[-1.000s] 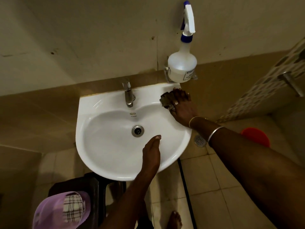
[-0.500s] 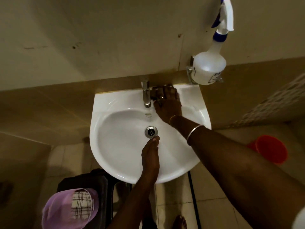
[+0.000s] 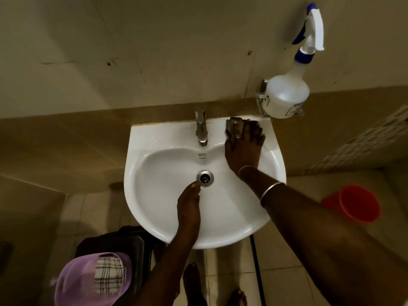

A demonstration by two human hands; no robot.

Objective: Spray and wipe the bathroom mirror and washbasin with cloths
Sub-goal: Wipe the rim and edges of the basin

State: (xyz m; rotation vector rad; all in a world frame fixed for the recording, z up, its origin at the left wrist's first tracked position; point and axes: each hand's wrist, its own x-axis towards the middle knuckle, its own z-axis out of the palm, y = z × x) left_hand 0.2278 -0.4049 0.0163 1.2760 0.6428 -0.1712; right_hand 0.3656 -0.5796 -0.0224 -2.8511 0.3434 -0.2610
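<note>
While the right hand presses a cloth, fingers flat, right of the tap, the left hand lies empty, fingers straight, below it: basin wiping; left of the tap seems next.

White ceramic washbasin, both hands on it.
Right hand pressed a dark grey cloth flat on the back-right ledge beside the chrome tap; left hand rested, fingers straight, at the metal drain.

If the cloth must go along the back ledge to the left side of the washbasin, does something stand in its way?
Yes: the tap stands on that ledge just left of the cloth, which the right hand presses down.
</note>
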